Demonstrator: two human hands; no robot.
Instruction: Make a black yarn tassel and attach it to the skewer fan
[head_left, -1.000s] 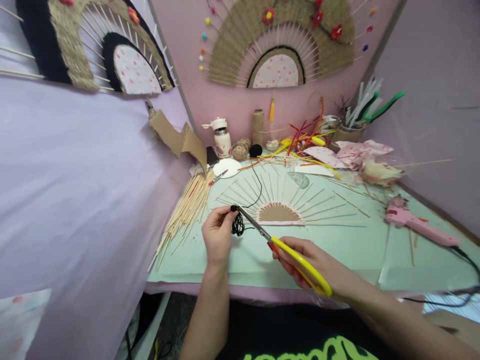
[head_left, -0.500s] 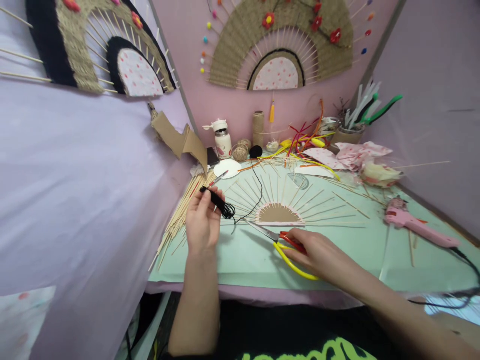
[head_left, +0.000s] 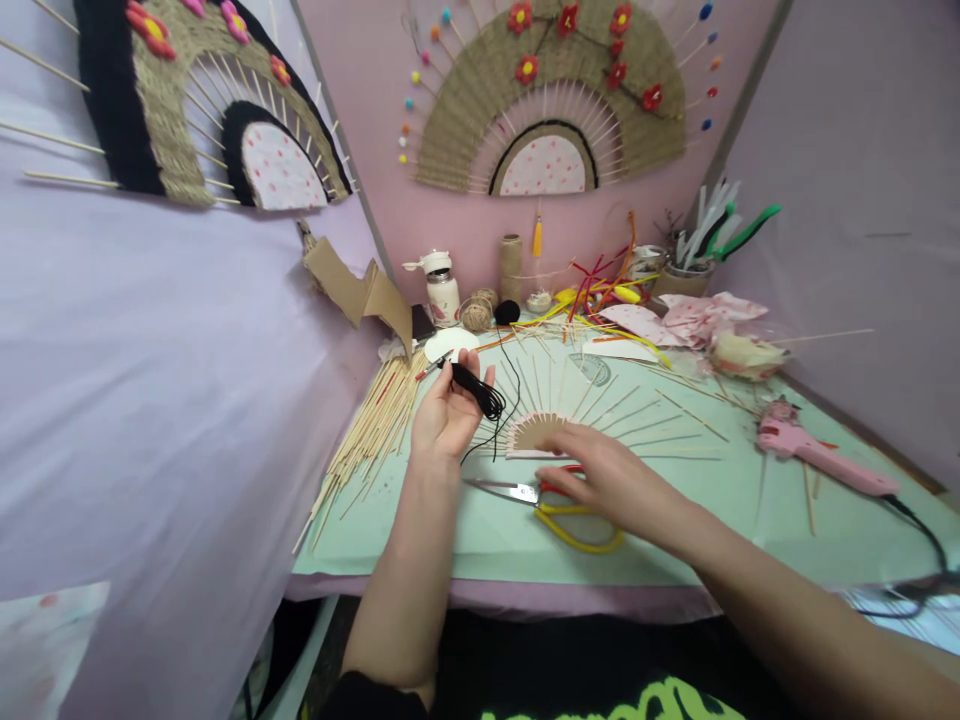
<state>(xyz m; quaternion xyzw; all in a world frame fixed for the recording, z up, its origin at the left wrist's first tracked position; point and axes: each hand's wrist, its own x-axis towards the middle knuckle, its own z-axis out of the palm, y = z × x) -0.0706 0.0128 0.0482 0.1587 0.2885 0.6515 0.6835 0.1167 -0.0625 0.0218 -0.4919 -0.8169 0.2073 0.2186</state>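
A looped bundle of black cord (head_left: 480, 391) is pinched in my left hand (head_left: 448, 415), and a strand hangs from it toward the table. Scissors (head_left: 517, 491) with red and yellow handles lie on the green tabletop, blades pointing left. Over their handles is my right hand (head_left: 596, 475), fingers apart and not wrapped round them. Just behind it sits a half-round cardboard piece (head_left: 534, 432) with thin sticks fanning out; my right fingers hide part of it. A black ball of yarn (head_left: 508, 313) stands farther back, its strand running forward.
Thin sticks (head_left: 367, 430) are piled at the left. A pink glue gun (head_left: 832, 455) with a black cable lies at the right. Along the back stand a white bottle (head_left: 442, 290), a twine spool (head_left: 511, 268) and a tool pot (head_left: 682, 280). Finished fans (head_left: 442, 130) hang on the wall.
My right hand has let go of the scissors, which now lie on the table. My left hand has moved right with the black cord. The camera view has shifted slightly.
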